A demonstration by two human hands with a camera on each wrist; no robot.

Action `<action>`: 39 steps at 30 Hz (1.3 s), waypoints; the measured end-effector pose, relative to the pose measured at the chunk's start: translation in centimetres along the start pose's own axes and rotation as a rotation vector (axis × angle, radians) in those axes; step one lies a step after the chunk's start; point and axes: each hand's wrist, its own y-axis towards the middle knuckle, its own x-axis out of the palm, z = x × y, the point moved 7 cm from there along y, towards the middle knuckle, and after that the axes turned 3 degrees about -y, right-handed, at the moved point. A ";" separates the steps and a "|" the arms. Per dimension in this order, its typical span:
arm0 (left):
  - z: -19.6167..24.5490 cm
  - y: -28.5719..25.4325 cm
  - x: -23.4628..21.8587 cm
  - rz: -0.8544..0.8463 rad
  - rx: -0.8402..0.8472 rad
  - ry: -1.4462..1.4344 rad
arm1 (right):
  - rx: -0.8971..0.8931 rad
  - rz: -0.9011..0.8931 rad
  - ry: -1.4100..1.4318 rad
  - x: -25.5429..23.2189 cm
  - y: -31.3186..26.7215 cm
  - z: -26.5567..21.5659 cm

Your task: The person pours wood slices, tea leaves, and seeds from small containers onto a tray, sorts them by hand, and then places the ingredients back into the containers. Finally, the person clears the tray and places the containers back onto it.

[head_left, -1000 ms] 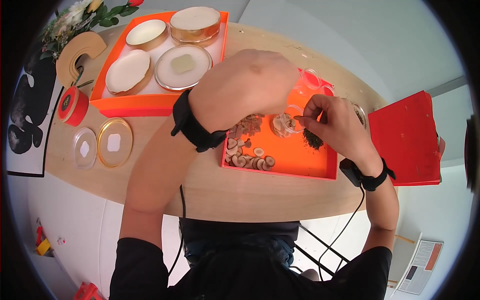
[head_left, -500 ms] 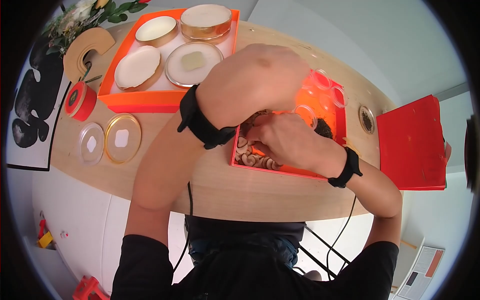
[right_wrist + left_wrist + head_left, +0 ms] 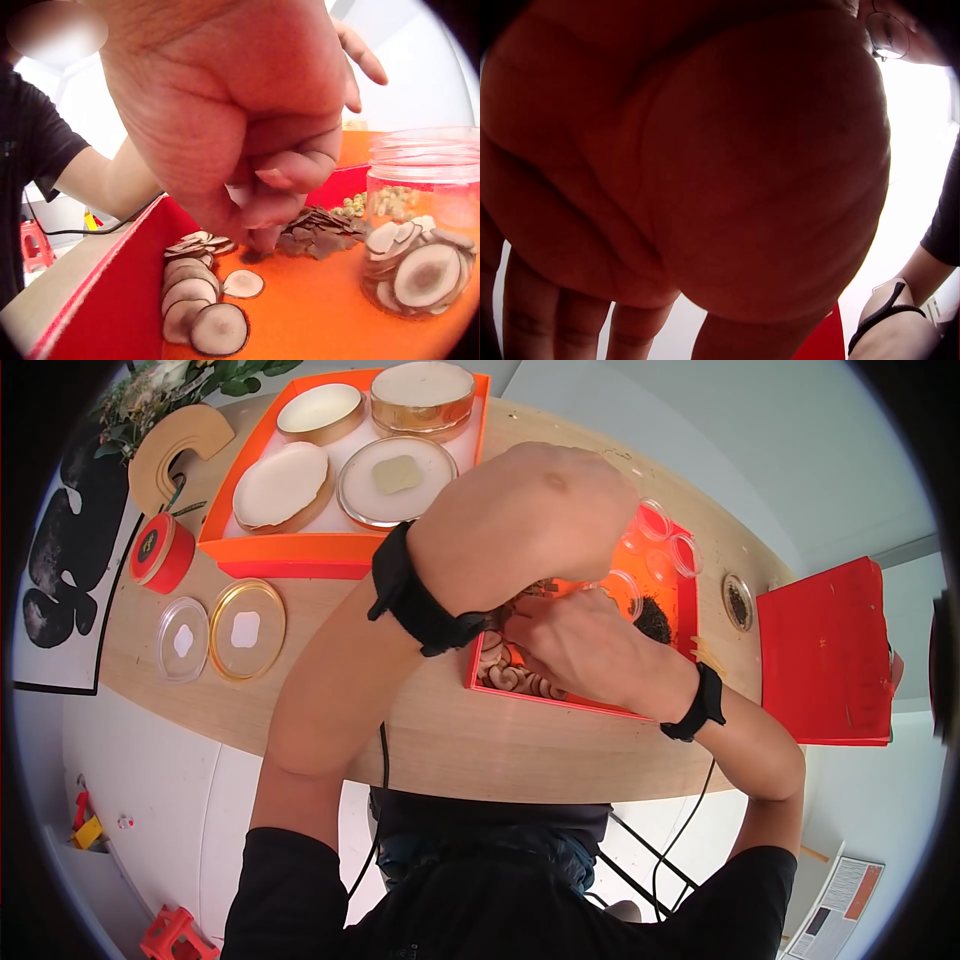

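In the right wrist view, my right hand (image 3: pixel 277 112) reaches down into the orange tray (image 3: pixel 307 322), fingers bent and tips close over its floor. I cannot tell whether a slice sits between those fingertips. Pale, dark-rimmed dried slices (image 3: pixel 219 330) lie along the red side wall, beside the hand. Brown flakes (image 3: pixel 319 234) are heaped just behind the fingertips. A clear jar (image 3: pixel 420 176) partly filled with similar slices stands to the right. My left hand (image 3: pixel 540 510) hovers over the tray's left part, its fingers hanging straight in the left wrist view.
Several clear lids (image 3: pixel 655 520) and a dark leafy heap (image 3: pixel 653 622) lie in the tray's right part. An orange box (image 3: pixel 290 545) with round containers is at the back left. A red folder (image 3: pixel 825 650) stands right, past a small round dish (image 3: pixel 738 603).
My right hand has moved left, from the clear jar to the pale slices. My left hand remains over the tray. The whole view has shifted slightly.
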 end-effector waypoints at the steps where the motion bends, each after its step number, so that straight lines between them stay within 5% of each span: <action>1: 0.0 -0.1 0.0 0.008 0.007 -0.004 | 0.001 0.016 0.035 0.0 -0.2 0.1; 11: -0.8 -0.7 1.3 0.197 0.113 -0.086 | 0.235 0.098 0.209 -4.7 -4.5 2.2; 13: -0.2 -1.6 0.8 0.482 0.249 -0.130 | 0.289 0.163 0.243 -5.9 -5.4 3.0; 17: -0.2 -0.5 1.1 0.385 0.260 -0.125 | 0.432 0.228 0.169 -7.6 -7.3 5.1; 18: -0.3 0.1 1.5 0.213 0.145 -0.081 | 0.493 0.205 0.106 -7.7 -7.6 5.6; 19: -0.7 0.3 2.0 0.039 0.026 -0.032 | 0.491 0.209 0.107 -7.5 -7.7 5.6; 26: -0.7 0.6 1.7 -0.091 -0.106 -0.018 | 0.290 0.259 0.213 -5.7 -4.8 2.4; 30: -0.8 0.4 1.5 -0.030 -0.048 -0.016 | 0.183 0.046 0.170 -2.8 -1.1 0.3; 32: -1.2 0.0 1.5 -0.003 -0.041 -0.030 | 0.117 0.101 0.227 -1.2 -0.2 0.2; 34: -1.2 -0.6 0.9 0.163 0.117 -0.126 | 0.110 0.009 0.297 -0.2 0.7 0.1; 38: -0.9 -0.1 1.2 0.084 0.046 -0.083 | 0.172 -0.147 0.238 0.5 0.9 -0.3; 39: -0.6 -0.3 1.0 0.270 0.170 -0.070 | 0.161 -0.136 0.207 0.6 0.8 -0.3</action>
